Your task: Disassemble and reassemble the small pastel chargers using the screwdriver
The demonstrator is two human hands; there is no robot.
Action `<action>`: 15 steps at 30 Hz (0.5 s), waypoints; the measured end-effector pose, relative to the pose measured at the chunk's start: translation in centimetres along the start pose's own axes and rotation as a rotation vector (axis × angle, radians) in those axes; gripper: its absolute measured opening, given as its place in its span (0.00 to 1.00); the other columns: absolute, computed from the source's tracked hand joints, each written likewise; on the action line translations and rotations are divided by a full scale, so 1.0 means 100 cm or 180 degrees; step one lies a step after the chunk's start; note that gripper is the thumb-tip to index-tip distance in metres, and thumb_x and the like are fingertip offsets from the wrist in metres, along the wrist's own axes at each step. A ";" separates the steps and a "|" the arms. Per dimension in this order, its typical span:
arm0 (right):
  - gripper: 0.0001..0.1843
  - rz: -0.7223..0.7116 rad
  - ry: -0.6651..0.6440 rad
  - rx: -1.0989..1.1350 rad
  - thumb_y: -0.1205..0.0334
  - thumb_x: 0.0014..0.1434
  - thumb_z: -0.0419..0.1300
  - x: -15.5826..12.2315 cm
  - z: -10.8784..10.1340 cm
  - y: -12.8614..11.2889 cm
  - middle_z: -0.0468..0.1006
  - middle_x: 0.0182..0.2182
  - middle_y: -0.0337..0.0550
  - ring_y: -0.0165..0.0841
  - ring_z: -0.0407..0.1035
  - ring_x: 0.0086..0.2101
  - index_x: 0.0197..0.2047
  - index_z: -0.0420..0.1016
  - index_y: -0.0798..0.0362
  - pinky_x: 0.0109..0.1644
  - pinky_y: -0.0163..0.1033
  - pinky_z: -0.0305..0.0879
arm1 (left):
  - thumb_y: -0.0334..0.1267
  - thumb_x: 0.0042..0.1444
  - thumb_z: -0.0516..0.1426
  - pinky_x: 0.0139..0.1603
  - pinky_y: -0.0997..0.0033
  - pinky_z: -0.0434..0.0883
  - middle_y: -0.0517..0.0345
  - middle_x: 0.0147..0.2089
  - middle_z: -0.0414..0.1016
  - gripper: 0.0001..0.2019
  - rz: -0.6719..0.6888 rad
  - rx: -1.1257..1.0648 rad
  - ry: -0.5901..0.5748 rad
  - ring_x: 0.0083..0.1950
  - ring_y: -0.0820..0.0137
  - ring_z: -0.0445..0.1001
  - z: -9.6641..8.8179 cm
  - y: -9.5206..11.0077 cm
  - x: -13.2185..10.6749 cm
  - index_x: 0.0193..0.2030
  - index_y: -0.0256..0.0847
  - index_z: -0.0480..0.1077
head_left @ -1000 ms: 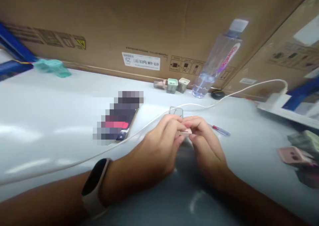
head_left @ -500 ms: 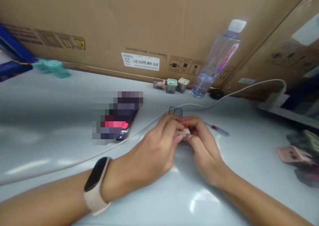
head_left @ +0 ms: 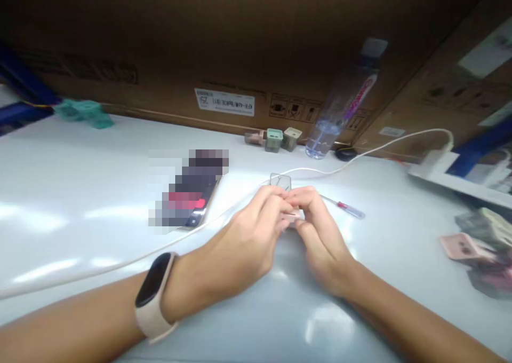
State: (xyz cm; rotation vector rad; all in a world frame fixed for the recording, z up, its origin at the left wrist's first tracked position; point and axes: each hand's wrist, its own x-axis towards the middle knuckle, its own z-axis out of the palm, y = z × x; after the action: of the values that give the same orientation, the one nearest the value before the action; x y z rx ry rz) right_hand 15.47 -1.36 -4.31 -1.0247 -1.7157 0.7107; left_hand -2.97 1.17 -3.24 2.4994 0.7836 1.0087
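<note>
The left hand [head_left: 250,237] and right hand [head_left: 326,240] meet above the table [head_left: 240,320], between its near and far edges. Each has its grip closed, fingertips pinching one small pink piece [head_left: 295,216], largely hidden by the fingers. Just beyond, toward the far edge, sits a see-through grey piece [head_left: 280,181], partly covered; a screwdriver [head_left: 352,211] lies beside the right hand. Along the far edge are a green block [head_left: 274,140], a cream block [head_left: 292,139] and an upright water bottle [head_left: 340,107]. Teal pieces [head_left: 84,112] lie by the far left corner, a partly pixelated phone [head_left: 196,187] nearer the hands.
</note>
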 end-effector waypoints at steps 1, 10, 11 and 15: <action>0.14 0.0003 -0.0009 0.0010 0.73 0.71 0.48 0.000 0.000 -0.001 0.73 0.48 0.45 0.40 0.69 0.52 0.50 0.69 0.47 0.57 0.48 0.66 | 0.27 0.75 0.50 0.64 0.55 0.78 0.43 0.59 0.73 0.09 0.0015 -0.0008 -0.0004 0.63 0.59 0.76 0.000 0.000 0.001 0.56 0.40 0.66; 0.13 0.0833 0.0228 0.0456 0.69 0.68 0.53 0.000 -0.003 -0.008 0.78 0.47 0.42 0.40 0.73 0.50 0.51 0.72 0.46 0.54 0.46 0.69 | 0.27 0.75 0.52 0.68 0.56 0.76 0.43 0.58 0.75 0.08 0.0261 0.0147 0.0075 0.68 0.59 0.74 -0.006 -0.001 0.007 0.56 0.39 0.67; 0.12 0.0953 0.0228 0.0511 0.68 0.69 0.54 0.000 -0.005 -0.008 0.79 0.47 0.42 0.40 0.73 0.50 0.52 0.73 0.46 0.54 0.45 0.69 | 0.28 0.75 0.52 0.69 0.57 0.76 0.42 0.60 0.74 0.08 0.0227 0.0120 0.0077 0.68 0.59 0.74 -0.006 -0.001 0.007 0.56 0.39 0.66; 0.11 0.1158 0.0262 0.0625 0.61 0.71 0.58 0.001 -0.010 -0.010 0.81 0.47 0.41 0.39 0.75 0.48 0.55 0.75 0.46 0.53 0.45 0.70 | 0.28 0.75 0.54 0.72 0.60 0.71 0.44 0.62 0.73 0.10 0.0019 -0.0089 0.0191 0.70 0.62 0.72 -0.003 -0.003 0.005 0.59 0.40 0.65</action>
State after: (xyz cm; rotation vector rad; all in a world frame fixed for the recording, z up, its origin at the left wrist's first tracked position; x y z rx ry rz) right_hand 16.05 -1.76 -3.08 -1.2217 -1.3711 1.0317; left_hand -2.99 1.74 -2.87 2.4597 0.7748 1.0939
